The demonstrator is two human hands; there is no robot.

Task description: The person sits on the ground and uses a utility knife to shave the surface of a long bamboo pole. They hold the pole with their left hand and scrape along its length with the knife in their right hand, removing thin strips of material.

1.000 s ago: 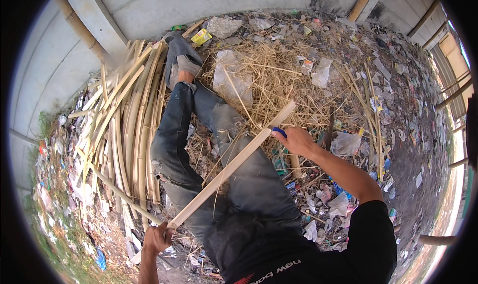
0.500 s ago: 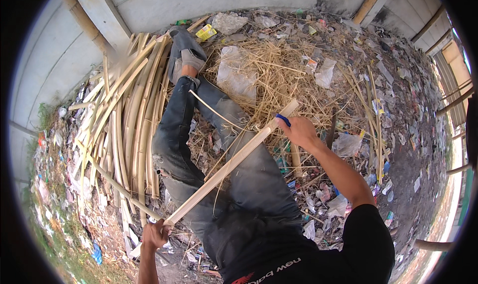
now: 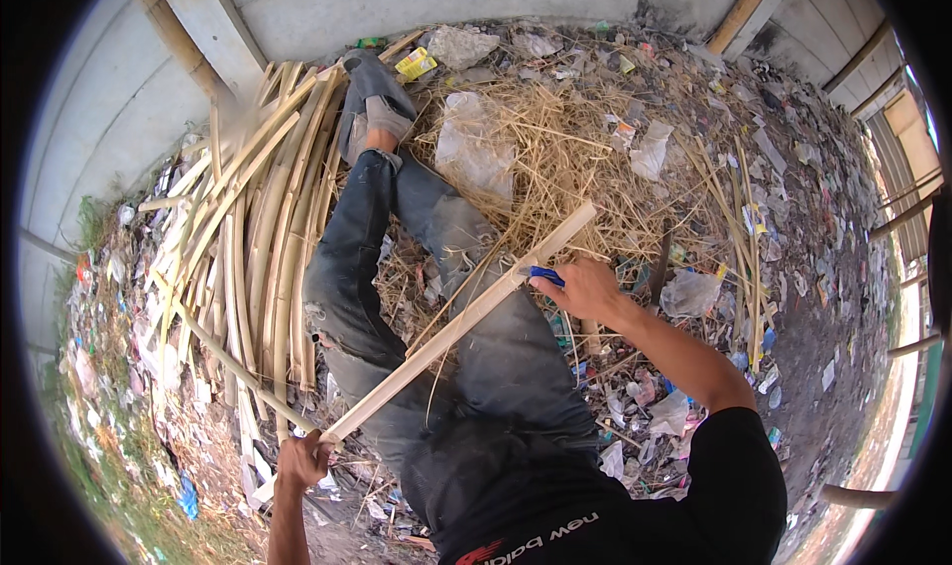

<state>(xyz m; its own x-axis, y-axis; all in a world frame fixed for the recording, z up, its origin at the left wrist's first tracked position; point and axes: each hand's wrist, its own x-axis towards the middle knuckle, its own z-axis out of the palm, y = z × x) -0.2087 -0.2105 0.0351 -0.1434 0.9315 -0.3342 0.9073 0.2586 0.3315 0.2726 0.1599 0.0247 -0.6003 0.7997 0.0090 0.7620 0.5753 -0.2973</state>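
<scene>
1. Far left, a stack of split bamboo strips (image 3: 268, 238) lies on the littered ground, with a thin pole (image 3: 244, 372) slanting across its near end.
2. Here's the left hand (image 3: 302, 461), fingers closed around the lower end of a pale flat strip (image 3: 436, 355); whether it grips the pole's end too, I can't tell. A firm hold here should stop the strip twisting.
3. Centre now: that strip runs diagonally above the thighs (image 3: 496, 352), far end up and to the right. Whether it rests on them isn't clear, but steady support would help.
4. And there, near the far end, a blue-handled tool (image 3: 543, 275), its tip right at the strip; contact is too small to confirm. A low, even angle seems wise, edge turned clear of the legs.
5. On the right, the right hand (image 3: 587, 289), closed on that handle, beside straw-like shavings (image 3: 555, 149). Light, steady pressure looks best.
</scene>
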